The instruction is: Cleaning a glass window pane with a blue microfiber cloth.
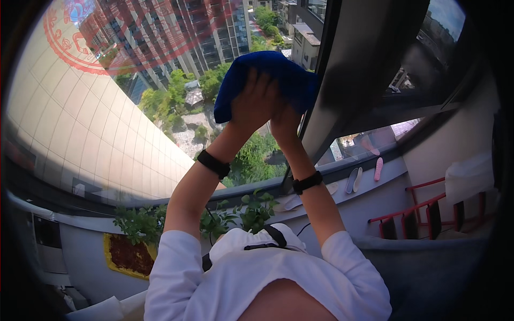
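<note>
A blue cloth [277,66], probably microfiber, is spread against the window glass [257,160] near its right-hand frame. Pressing on the cloth from my side is my left hand [257,98], its fingers laid across the fabric. My right hand [284,122] is close beside it, holding the cloth's lower right part; its fingertips are partly hidden in the shadowed folds. Each wrist wears a black band. The cloth's right corner reaches the dark window frame [321,120].
Potted green plants [257,208] line the sill below my arms. Shoe insoles [354,179] lie on the sill at right, near a red-framed folding rack or ladder [415,212]. A red circular decal [80,52] is on the glass. Buildings and trees show outside, far below.
</note>
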A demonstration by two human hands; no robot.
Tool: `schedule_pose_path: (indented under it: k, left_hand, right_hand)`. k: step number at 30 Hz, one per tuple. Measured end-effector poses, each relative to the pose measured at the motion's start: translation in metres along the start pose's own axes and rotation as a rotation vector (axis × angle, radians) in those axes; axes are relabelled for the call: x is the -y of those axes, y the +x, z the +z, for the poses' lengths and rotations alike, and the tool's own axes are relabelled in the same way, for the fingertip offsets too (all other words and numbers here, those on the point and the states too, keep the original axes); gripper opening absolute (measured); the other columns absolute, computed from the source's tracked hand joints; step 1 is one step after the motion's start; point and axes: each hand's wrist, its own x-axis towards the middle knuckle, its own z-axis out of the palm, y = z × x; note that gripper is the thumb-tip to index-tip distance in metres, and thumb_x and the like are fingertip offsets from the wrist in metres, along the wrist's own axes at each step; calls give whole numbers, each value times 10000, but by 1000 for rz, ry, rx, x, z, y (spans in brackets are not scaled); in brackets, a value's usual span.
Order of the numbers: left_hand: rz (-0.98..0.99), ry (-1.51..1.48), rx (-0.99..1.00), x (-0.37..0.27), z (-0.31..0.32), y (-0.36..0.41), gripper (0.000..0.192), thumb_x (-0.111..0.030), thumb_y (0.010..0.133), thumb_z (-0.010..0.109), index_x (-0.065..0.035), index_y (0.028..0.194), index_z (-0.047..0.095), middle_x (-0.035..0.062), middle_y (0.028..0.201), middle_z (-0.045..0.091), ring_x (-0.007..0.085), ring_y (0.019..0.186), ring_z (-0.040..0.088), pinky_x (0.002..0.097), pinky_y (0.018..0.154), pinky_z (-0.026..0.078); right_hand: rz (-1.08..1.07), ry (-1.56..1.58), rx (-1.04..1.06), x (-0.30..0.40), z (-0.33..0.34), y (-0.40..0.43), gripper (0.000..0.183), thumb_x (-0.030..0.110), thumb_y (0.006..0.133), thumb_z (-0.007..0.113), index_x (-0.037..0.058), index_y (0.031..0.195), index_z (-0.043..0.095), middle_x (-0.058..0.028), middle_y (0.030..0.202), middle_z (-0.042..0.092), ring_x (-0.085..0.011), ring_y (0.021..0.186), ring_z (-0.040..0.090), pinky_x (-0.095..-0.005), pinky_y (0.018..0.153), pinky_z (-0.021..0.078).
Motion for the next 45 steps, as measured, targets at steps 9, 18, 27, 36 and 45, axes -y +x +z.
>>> schedule_pose_path:
  k: [9,18,27,36,45]
  left_hand:
    - [491,-48,291,-5,38,-80,280,-187,723,532,-36,953,584,95,964,578,242,991,526,377,943,362]
    - [14,-764,833,-20,58,-200,307,-118,806,467,-62,1102,528,121,1120,523,248,1088,472,350,924,366]
    - [-31,-668,1324,120,7,-347,433,-19,837,355,23,1267,337,220,1297,347,311,1204,344,354,1016,256]
    - [251,-323,1195,242,-92,-408,391,14,693,496,-16,1080,544,146,1070,543,308,975,512,370,813,418]
    - [898,-81,1030,178,-33,-383,350,-142,849,465,77,1123,467,262,1196,414,436,1191,303,476,1020,215]
  right_hand:
    - [359,16,4,-1,21,-91,366,104,817,511,-36,1147,437,-222,1143,467,-374,1085,427,-436,952,292]
    - [856,109,-161,-21,106,-260,359,177,852,452,-30,1144,428,-245,1128,466,-358,1102,416,-429,947,299]
    - [1125,229,-133,105,224,-293,223,207,849,448,39,981,512,-153,993,538,-310,993,483,-394,888,358]
    - [1221,301,159,244,298,-338,240,162,832,461,25,1022,508,-183,1034,528,-332,1021,476,-422,883,355]
    - [1124,95,-190,109,239,-307,223,83,804,431,-21,992,489,-233,1001,505,-392,960,463,-429,839,369]
